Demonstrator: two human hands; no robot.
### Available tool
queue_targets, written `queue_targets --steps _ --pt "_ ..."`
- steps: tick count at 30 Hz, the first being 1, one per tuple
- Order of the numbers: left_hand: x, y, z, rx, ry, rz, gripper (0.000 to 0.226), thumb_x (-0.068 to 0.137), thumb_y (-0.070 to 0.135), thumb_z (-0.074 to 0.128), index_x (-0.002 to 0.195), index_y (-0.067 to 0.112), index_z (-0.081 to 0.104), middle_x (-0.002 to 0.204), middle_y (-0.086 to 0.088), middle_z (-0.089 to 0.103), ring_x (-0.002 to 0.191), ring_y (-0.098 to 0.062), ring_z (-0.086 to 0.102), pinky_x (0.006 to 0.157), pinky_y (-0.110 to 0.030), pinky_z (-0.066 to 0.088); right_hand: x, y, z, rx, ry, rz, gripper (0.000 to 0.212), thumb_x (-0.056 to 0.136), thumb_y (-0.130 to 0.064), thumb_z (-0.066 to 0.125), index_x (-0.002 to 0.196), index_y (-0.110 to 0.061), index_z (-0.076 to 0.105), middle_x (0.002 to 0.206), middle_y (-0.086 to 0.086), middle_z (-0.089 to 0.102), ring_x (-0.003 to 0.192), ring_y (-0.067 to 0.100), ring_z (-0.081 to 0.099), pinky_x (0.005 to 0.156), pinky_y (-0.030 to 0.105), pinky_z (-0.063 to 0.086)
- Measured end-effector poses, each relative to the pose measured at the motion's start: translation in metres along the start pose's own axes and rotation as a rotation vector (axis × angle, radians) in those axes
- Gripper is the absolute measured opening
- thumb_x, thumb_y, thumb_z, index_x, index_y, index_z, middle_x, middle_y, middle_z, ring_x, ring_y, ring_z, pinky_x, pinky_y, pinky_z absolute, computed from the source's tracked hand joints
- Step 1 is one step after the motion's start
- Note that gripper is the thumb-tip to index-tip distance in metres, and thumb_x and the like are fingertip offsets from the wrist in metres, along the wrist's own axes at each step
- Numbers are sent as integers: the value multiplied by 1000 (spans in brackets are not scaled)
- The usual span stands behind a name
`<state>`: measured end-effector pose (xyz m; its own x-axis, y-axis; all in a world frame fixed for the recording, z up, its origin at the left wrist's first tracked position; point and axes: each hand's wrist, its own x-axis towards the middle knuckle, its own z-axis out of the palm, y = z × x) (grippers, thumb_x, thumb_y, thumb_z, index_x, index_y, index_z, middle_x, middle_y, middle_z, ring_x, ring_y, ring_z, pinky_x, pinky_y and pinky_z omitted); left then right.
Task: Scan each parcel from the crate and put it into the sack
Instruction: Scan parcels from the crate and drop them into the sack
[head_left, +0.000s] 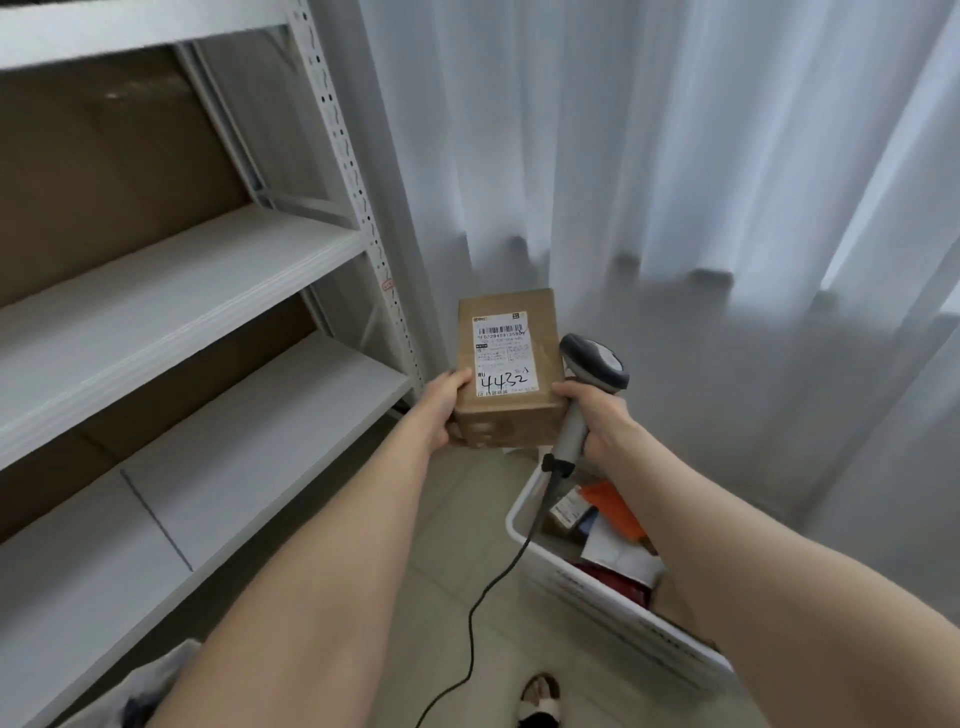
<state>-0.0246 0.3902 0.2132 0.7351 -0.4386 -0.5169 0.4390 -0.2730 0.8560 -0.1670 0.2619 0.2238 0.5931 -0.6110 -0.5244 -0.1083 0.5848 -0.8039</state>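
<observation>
Near crate (597, 597): brown labelled parcel (540, 421) in left fingers (457, 380); right fingers (567, 389) grip scanner (597, 358).

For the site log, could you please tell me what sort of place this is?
Probably a parcel sorting or storage room: white metal shelving, a labelled cardboard parcel held beside a corded barcode scanner, and a white crate on the floor.

Matt brown cardboard parcel (511, 364), white paper label (501, 354); grey plastic scanner (589, 384); white plastic crate (613, 613).
</observation>
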Motion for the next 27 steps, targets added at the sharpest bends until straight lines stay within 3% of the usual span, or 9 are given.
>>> queue_targets --steps 3,5,9,12,14,16,20,25,27 --pt "-32 -20 -44 -10 61 15 14 98 26 46 100 31 59 85 2 73 81 -23 66 70 -43 54 -31 30 22 -64 -43 15 23 78 2 70 99 -7 65 115 20 67 108 37 63 96 53 50" --pt "-54 -34 -75 -5 128 7 17 95 20 46 103 27 60 80 1 73 76 -22 66 64 -37 53 -48 49 39 -113 -87 26 23 79 3 69 100 -7 66 113 18 68 108 36 63 96 52 51" --pt "-93 -63 -131 36 233 -25 28 82 17 62 110 19 61 87 -1 71 82 -21 67 66 -32 52 -77 90 76 -213 -189 71 18 78 4 69 89 -11 65 108 18 68 102 36 64 96 50 51" --pt "-121 -87 -177 8 322 -51 33 80 18 68 113 16 62 89 -2 71 84 -21 67 72 -33 54 -97 125 106 -259 -228 112 19 77 5 68 92 -6 63 96 17 64 85 31 60 80 42 52" --pt "-141 -100 -209 -46 366 -69 38 80 22 70 117 16 59 93 -2 71 84 -22 67 68 -35 54 -111 150 126 -267 -258 141 27 77 6 66 103 0 63 91 16 62 76 28 58 68 38 49" --pt "-159 -112 -241 -105 381 -115 46 80 30 71 120 22 51 102 -4 69 89 -25 65 70 -40 52 -126 178 148 -276 -284 175 29 80 4 65 108 -1 62 88 14 62 71 27 59 63 35 50" --pt "-190 -147 -315 -170 386 -205 56 74 46 72 122 38 44 113 -7 61 103 -30 56 89 -57 46 -156 237 192 -300 -312 301 14 81 0 65 91 -8 59 88 13 62 76 29 60 67 40 55" --pt "-209 -201 -415 -221 365 -307 62 68 52 73 124 36 50 114 -7 63 105 -28 58 84 -50 52 -186 314 261 -351 -303 330 23 81 -3 67 100 -8 55 89 13 60 73 28 59 59 38 53" --pt "-215 -220 -456 -215 370 -368 56 69 51 71 119 32 55 109 -7 65 100 -26 60 71 -43 55 -199 350 290 -379 -293 352 18 82 -3 66 96 -9 57 85 12 60 71 27 59 62 37 54"
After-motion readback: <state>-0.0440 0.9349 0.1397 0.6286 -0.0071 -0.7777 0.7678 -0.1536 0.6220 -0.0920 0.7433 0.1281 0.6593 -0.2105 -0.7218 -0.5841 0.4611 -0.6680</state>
